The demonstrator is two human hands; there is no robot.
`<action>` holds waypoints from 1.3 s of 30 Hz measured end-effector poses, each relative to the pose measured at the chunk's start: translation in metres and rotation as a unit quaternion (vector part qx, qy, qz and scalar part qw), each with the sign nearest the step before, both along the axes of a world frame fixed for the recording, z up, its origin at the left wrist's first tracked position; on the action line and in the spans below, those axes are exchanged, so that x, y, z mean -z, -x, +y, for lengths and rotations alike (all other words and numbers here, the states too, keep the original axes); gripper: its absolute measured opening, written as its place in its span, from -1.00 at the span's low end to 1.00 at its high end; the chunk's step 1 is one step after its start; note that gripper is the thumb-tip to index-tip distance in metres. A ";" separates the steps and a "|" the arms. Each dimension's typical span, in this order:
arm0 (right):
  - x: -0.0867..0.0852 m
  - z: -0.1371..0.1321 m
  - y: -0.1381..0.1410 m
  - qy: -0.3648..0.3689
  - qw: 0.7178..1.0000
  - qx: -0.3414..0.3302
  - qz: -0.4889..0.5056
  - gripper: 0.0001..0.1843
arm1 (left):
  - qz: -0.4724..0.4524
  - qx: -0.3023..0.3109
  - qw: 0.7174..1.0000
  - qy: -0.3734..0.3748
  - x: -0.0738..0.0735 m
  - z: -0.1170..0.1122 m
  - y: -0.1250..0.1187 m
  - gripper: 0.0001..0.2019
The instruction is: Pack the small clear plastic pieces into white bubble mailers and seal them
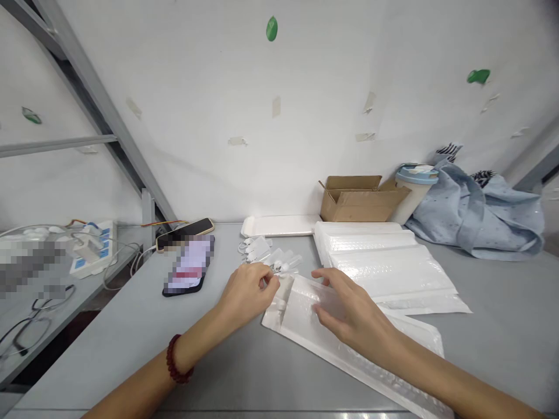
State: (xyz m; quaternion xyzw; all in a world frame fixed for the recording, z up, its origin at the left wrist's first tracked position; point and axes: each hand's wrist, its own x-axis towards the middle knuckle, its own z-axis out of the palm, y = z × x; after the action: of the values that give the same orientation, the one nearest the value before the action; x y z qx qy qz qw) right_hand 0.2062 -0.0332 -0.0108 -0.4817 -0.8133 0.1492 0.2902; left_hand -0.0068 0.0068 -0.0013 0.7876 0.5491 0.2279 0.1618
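Note:
A white bubble mailer lies slantwise on the grey table in front of me, its flap end toward the left. My left hand, with a dark red bead bracelet at the wrist, is closed in a pinch beside that flap end; what its fingertips hold, if anything, is hidden. Just beyond them lies a small pile of clear little bags and white tagged pieces. Over the mailer hovers my right hand, thumb and fingers apart with nothing between them.
A stack of white bubble mailers lies to the right. Behind stand an open cardboard box, a lidded cup and a blue cloth bag. Two phones, one lit and one dark, and a power strip are left.

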 end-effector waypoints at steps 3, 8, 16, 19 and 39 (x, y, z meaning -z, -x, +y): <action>-0.004 -0.001 0.001 0.012 0.999 -0.020 -0.033 -0.52 | 0.024 0.016 0.998 0.053 -0.008 0.001 0.008 -0.74; -0.006 -0.009 0.007 0.039 0.987 -0.083 -0.133 0.01 | 0.026 0.074 0.979 0.190 -0.027 0.006 0.039 -0.77; 0.004 -0.015 0.012 0.055 0.974 -0.097 -0.199 -0.20 | 0.037 0.109 0.969 0.219 -0.019 -0.003 0.031 -0.97; 0.004 -0.017 0.013 0.072 0.972 -0.108 -0.195 -0.11 | 0.038 0.100 0.981 0.162 -0.015 -0.009 0.019 -0.96; 0.010 -0.016 0.016 0.013 0.996 -0.073 -0.047 -0.25 | 0.104 0.059 0.993 -0.022 -0.008 0.016 0.034 -0.79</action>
State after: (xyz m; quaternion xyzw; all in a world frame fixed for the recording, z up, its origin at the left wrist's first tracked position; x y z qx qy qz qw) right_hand 0.1899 -0.0497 -0.0209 -0.4308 -0.8572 0.1577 0.2340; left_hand -0.0409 0.0226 0.0070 0.8415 0.5102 0.1471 0.0995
